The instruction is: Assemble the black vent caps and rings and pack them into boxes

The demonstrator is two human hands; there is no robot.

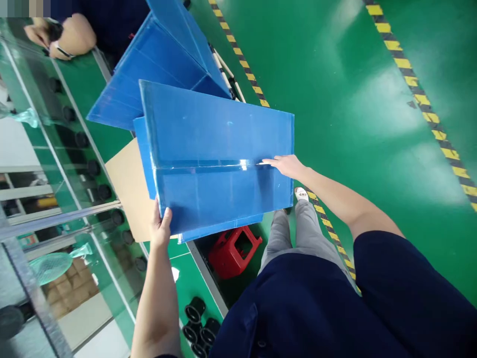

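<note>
In front of me is a blue plastic box [219,129], a shiny seam running along the middle of the face turned towards me. My left hand [162,226] grips its near left edge, thumb on the face and the other fingers around the side. On the right, my right hand [286,165] lies on the seam with fingers stretched towards the left. Whether anything thin sits under those fingertips is too small to tell. Beneath the box, part of a brown cardboard sheet [130,189] and more blue panel show.
Behind stands another opened blue box [160,64], near a co-worker's arm [76,37]. On the left runs a green workbench [208,278] with black cylindrical parts [196,309]. A red stool [234,251] is below. Striped floor tape [421,94] crosses the green floor.
</note>
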